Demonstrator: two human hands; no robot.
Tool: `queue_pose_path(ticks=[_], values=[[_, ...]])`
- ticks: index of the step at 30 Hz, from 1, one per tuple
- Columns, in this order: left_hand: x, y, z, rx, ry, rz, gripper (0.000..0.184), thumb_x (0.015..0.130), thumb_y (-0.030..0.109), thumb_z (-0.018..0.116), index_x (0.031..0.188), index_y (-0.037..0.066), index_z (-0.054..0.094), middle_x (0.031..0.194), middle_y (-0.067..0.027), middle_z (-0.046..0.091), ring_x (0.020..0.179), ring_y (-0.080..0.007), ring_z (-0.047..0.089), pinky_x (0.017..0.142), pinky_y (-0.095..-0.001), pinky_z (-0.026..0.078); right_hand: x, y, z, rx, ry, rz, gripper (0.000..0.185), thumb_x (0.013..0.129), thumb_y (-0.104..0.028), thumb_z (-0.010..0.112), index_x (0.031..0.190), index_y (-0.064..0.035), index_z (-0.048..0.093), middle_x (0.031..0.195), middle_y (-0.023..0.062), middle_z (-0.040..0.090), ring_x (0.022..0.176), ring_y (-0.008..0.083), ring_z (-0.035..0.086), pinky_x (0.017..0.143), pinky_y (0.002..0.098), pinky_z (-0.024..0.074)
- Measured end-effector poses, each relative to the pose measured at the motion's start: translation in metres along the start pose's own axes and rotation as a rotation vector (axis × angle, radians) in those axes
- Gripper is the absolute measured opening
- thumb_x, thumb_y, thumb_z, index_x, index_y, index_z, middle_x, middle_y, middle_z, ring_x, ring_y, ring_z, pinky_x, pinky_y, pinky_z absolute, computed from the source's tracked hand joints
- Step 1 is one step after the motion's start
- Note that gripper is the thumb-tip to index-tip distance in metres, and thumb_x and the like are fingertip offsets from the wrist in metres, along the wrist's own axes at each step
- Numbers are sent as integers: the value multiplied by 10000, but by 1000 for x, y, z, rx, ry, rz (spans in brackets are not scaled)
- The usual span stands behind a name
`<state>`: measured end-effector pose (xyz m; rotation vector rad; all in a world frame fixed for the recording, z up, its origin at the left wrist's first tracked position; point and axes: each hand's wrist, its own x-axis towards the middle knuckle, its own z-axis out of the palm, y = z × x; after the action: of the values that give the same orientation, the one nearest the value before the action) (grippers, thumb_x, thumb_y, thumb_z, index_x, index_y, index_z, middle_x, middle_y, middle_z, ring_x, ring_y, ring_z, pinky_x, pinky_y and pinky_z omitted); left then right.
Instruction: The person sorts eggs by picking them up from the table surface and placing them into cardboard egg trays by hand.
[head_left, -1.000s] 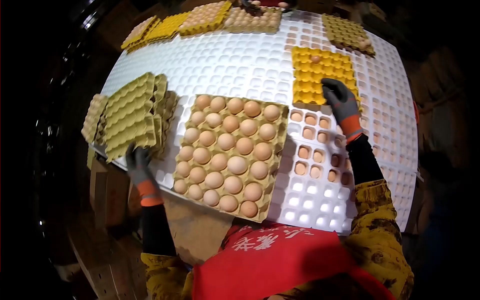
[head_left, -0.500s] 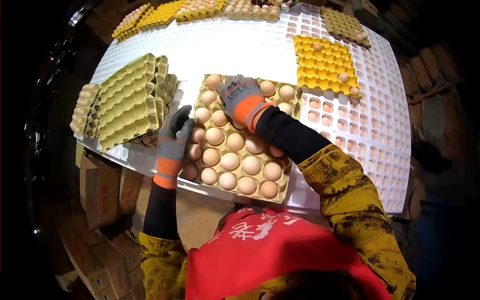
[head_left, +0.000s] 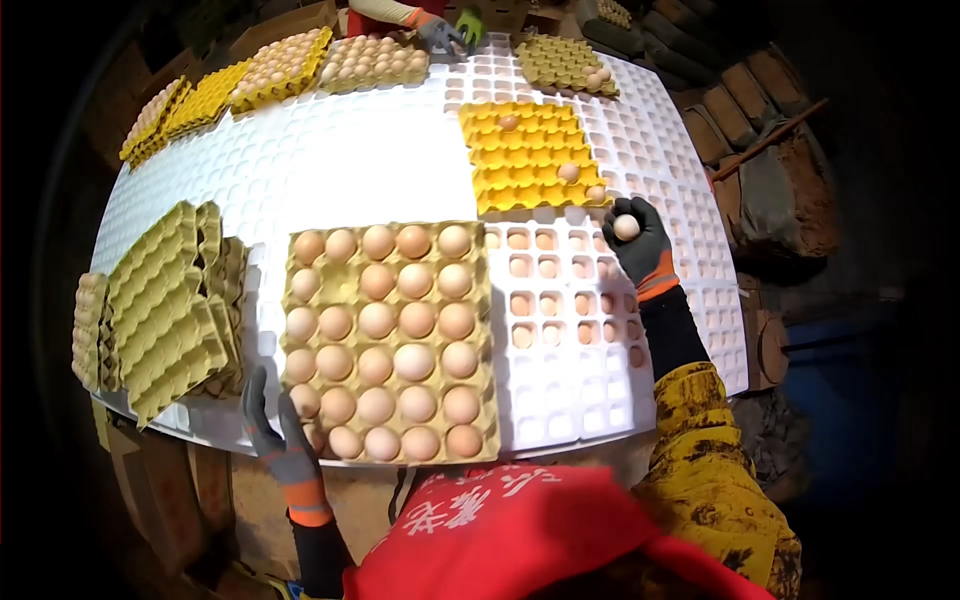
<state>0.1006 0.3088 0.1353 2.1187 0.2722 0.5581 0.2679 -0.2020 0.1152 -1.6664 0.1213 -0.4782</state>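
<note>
Grey knit with a dark coating covers the right hand (head_left: pixel 652 248), whose thumb and curled fingers pinch a pale egg (head_left: pixel 627 228); the main risk is that smooth shell slipping from the coated fingertips, since only a small part of it seems gripped. Too hard a squeeze could crack it, and too light a one could let it roll out onto the white pocketed sheet (head_left: pixel 550 400) and the eggs seated there. A low sweep of the wrist might also knock the yellow egg tray (head_left: pixel 520 160), where the loose egg (head_left: pixel 596 193) at the near right corner sits close to the fingers and could be nudged over the edge. Near the person's body, the pulp egg tray (head_left: pixel 343 285), loaded with eggs in rows, lies at the table's front edge; a bump from the left hand (head_left: pixel 288 455) or the red apron (head_left: pixel 500 525) could shift it and jostle its shells. That left hand has thumb and fingers spread, beside the tray's near left corner; whether it touches the pulp or an egg, I cannot tell. As for the pinched egg, it lies at the fingertip end of the right hand, on the side facing the pulp tray, just beyond the yellow tray's near right corner and well apart from the left hand.
</note>
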Motion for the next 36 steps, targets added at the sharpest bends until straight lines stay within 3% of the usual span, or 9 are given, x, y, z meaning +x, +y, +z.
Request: queue_pose_path(ticks=[1, 4, 7, 14, 17, 20, 23, 25, 36], values=[[-3, -3, 6, -11, 13, -20, 412, 1014, 161, 542, 1381, -22, 509, 1396, -148, 529, 1292, -273, 492, 1101, -411, 377, 12, 6, -13, 359, 87, 464, 290, 898, -226, 743, 1105, -29, 695, 918, 27, 664, 772, 124, 654, 704, 278, 582], [-5, -5, 21, -89, 8, -114, 420, 1031, 194, 524, 1387, -28, 500, 1392, -139, 542, 1272, -239, 509, 1085, -385, 392, 53, 43, -18, -157, -46, 414, 280, 884, -277, 742, 1072, -70, 724, 906, 41, 680, 675, 110, 625, 657, 263, 552], [-7, -16, 26, -87, 23, -130, 420, 1034, 199, 522, 1384, -32, 501, 1373, -134, 565, 1245, -227, 531, 1069, -373, 408, 91, 96, -9, -1062, 39, -180, 564, 838, -450, 726, 1227, -52, 631, 1070, 142, 714, 958, 328, 691, 888, 422, 534], [-6, -18, 27, 117, 86, -29, 309, 1025, 142, 512, 1281, -11, 590, 1268, -117, 628, 1149, -218, 583, 1005, -352, 450, 123, 121, -4, -1170, -117, 181, 522, 775, -485, 728, 1101, -82, 673, 1049, 181, 720, 1002, 366, 681, 858, 453, 527], [-5, -18, 29, 39, 95, -35, 301, 1012, 124, 531, 1272, -15, 594, 1245, -120, 637, 1136, -212, 587, 998, -347, 452, 140, 159, -34, -430, -40, 412, 361, 802, -336, 772, 1028, -60, 715, 925, 99, 728, 742, 233, 678, 705, 355, 553], [-7, -10, 35, -62, 135, -71, 293, 1018, 133, 538, 1263, -18, 598, 1210, -108, 652, 1117, -189, 588, 993, -327, 452, 84, 90, -31, 486, 21, 505, 352, 896, -200, 709, 1207, -43, 656, 982, 61, 668, 872, 161, 639, 740, 280, 540], [-8, -14, 34, -58, 136, -39, 295, 1012, 160, 559, 1256, 3, 610, 1208, -100, 649, 1113, -182, 589, 983, -330, 455, 26, 79, -51, -370, -352, -375, 265, 993, -110, 491, 1233, -24, 559, 932, 7, 596, 806, 87, 555, 690, 188, 470], [-8, -17, 33, -45, 139, -33, 299, 993, 174, 578, 1239, 11, 626, 1198, -97, 642, 1115, -197, 595, 973, -342, 458, -29, 33, -32, 743, -261, 512, 401, 1040, -326, 491, 1263, 6, 531, 915, 53, 623, 697, 66, 558, 565, 180, 467], [-116, -72, -60, -372, 401, -72, 316, 1030, 133, 526, 1302, -14, 586, 1286, -115, 625, 1195, -203, 574, 1052, -335, 430, -363, -42, 50, 611, -1109, 858, 599, 979, -192, 604, 1492, 5, 366, 1118, 84, 605, 843, 159, 545, 762, 329, 469]])
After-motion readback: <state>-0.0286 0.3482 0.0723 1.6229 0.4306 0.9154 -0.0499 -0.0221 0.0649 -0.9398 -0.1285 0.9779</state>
